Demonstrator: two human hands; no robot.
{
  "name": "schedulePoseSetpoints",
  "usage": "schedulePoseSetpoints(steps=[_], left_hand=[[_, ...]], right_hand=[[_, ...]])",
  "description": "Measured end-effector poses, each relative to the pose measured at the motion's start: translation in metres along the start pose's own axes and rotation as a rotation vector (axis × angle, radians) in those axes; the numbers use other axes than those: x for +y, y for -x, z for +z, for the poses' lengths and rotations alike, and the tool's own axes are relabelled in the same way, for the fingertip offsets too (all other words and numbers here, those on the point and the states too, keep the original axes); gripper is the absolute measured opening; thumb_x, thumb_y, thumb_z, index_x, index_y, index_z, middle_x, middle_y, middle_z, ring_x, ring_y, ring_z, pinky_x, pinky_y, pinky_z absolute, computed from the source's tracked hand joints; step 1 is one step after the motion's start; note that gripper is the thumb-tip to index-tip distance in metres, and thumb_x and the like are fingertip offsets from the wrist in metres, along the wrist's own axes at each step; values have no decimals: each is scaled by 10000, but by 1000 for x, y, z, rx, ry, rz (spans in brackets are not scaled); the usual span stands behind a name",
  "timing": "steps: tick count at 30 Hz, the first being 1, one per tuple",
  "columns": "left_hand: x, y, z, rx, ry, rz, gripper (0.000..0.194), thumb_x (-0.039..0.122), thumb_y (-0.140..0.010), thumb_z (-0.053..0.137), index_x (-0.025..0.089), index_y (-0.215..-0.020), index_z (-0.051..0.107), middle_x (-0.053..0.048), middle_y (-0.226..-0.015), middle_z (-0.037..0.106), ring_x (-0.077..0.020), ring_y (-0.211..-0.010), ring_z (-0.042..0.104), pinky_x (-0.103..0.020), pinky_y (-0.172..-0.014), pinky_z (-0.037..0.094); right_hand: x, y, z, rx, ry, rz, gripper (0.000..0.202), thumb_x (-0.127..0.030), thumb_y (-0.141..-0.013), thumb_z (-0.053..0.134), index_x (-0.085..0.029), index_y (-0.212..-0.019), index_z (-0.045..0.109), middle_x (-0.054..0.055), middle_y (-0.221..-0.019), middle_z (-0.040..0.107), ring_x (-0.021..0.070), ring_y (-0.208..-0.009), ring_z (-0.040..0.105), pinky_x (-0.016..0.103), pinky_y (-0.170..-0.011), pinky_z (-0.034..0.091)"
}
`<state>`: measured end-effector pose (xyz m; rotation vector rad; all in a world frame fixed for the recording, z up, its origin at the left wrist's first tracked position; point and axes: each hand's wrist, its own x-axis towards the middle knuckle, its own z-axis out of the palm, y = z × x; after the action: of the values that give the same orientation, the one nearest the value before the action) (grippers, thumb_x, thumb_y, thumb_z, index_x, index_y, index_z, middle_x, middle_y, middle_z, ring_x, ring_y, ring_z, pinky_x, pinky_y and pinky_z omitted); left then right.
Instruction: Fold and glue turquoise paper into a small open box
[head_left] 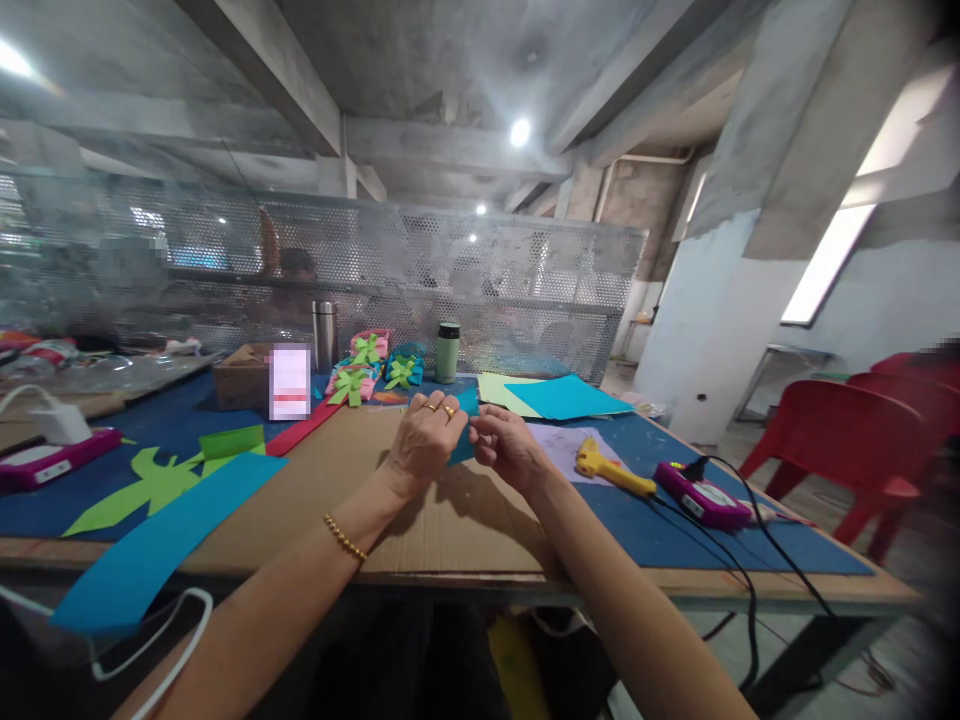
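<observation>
Between my hands, above a sheet of brown cardboard (337, 480), is a small piece of blue paper (463, 440). My left hand (429, 437), with rings on it and a beaded bracelet at the wrist, is closed on the paper's left side, its knuckles hiding part of it. At the paper's right edge, my right hand (510, 443) has its thumb and fingers pinched together on the paper. A long blue paper strip (176, 530) lies at the left, beside green cut-out paper shapes (142, 485) and a red strip (300, 430).
A yellow glue gun (615, 470) and a purple power strip (701, 495) with black cords lie at the right. Blue sheets (570, 397), a green bottle (448, 355), paper bows (352, 385), a steel flask (325, 337) and a cardboard box (240, 378) stand at the back.
</observation>
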<state>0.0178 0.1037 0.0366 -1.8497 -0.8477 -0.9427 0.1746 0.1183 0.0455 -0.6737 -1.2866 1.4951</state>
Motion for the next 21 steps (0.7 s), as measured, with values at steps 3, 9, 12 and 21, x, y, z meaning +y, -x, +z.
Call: schedulePoseSetpoints(steps=[3, 9, 12, 21], left_hand=[[0, 0, 0, 1, 6, -3, 266, 224, -974, 476, 173, -742, 595, -62, -762, 589, -222, -781, 503, -362, -706, 317], [1, 0, 1, 12, -11, -20, 258, 199, -970, 470, 173, -740, 583, -61, -756, 582, -218, -780, 504, -362, -716, 318], [0, 1, 1, -6, -3, -30, 247, 219, -968, 478, 174, -753, 590, -61, -762, 582, -226, -784, 504, -369, -706, 317], [-5, 2, 5, -21, 128, -189, 212, 195, -971, 478, 175, -808, 613, -72, -831, 637, -227, -831, 544, -369, -744, 350]], right_hand=[[0, 1, 2, 8, 17, -4, 209, -192, -611, 717, -183, -669, 516, -24, -546, 620, 41, -324, 403, 165, -322, 265], [0, 2, 3, 22, 54, -47, 175, -188, -606, 688, -178, -684, 531, -6, -596, 666, 54, -332, 451, 172, -331, 317], [2, 1, 2, 14, 56, -59, 165, -189, -614, 680, -180, -696, 538, 2, -632, 685, 64, -342, 476, 181, -326, 325], [0, 1, 1, 113, 80, -70, 245, -324, -645, 749, -175, -735, 577, 0, -556, 648, 63, -317, 428, 195, -317, 310]])
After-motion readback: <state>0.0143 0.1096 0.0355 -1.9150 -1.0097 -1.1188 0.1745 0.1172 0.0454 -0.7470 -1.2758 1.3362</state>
